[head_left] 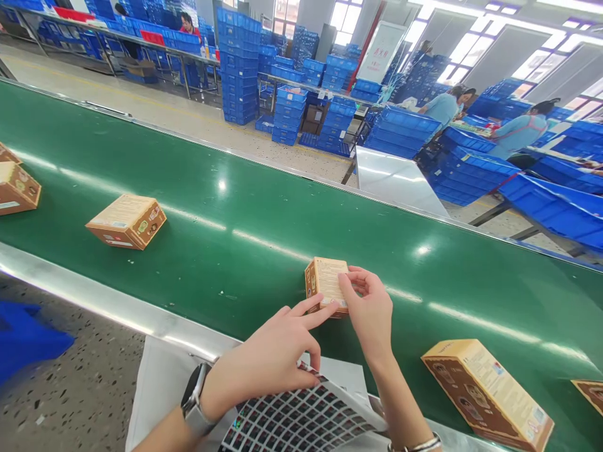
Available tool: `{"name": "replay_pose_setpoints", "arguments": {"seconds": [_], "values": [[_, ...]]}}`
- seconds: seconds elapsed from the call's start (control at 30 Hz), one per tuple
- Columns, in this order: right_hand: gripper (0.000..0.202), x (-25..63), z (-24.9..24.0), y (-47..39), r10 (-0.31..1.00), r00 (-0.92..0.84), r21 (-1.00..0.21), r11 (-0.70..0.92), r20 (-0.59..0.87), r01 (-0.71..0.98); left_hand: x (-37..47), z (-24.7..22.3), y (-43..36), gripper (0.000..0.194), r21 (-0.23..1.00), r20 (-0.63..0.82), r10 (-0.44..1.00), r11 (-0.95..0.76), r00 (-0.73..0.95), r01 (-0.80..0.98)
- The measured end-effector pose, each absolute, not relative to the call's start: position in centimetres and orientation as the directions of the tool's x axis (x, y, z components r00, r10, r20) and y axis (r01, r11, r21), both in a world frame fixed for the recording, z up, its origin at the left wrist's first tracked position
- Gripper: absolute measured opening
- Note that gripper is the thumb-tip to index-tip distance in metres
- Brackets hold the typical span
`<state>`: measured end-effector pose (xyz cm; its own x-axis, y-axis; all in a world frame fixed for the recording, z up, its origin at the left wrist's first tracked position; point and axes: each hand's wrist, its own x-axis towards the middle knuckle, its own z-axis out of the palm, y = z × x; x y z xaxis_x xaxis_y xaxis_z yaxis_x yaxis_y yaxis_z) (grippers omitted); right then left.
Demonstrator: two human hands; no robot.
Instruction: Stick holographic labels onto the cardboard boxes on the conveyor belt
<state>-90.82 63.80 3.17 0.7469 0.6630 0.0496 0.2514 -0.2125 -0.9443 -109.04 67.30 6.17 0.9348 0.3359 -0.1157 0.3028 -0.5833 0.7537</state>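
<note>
On the green conveyor belt in front of me stands a small brown and cream cardboard box (330,279). My right hand (370,304) grips its right side, the thumb on the printed top face and the fingers round the far right edge. With its index and middle fingers, my left hand (277,345) touches the near part of the same box. Its thumb and bent fingers pinch a sheet of stickers (301,417), patterned with small dark rectangles in white rows. The sheet bends below my wrists. Whether a single sticker lies under my fingertips, I cannot tell.
Similar boxes lie on the belt (264,194): one box (127,221) to the left, another box (487,392) at the near right, more at both edges. Beyond the belt are a metal table (396,172), stacked blue crates (239,69) and several people working.
</note>
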Motion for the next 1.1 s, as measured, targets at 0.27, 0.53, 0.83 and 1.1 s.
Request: {"name": "replay_pose_setpoints", "arguments": {"seconds": [0.27,0.53,0.83,1.1], "values": [[0.045,-87.6,4.2,63.3,0.642,0.762,-0.844,-0.357,0.088,0.399,-107.5,5.1,67.0,0.014,0.796,-0.065,0.325,-0.554,0.944,0.246],[0.027,-88.0,7.9,55.7,0.968,0.173,-0.689,0.001,0.184,0.725,-108.8,6.0,65.5,0.006,0.917,-0.128,0.599,-0.233,0.79,0.325],[0.026,-91.2,6.5,56.7,0.908,-0.256,-0.653,0.418,0.333,0.632,-111.6,7.6,61.6,0.019,0.93,-0.362,0.782,0.268,0.508,0.251],[0.03,-90.8,8.1,58.6,0.825,-0.504,-0.743,0.502,0.256,0.443,-112.9,8.8,57.2,0.032,0.933,-0.36,0.887,0.344,0.29,0.106]]}}
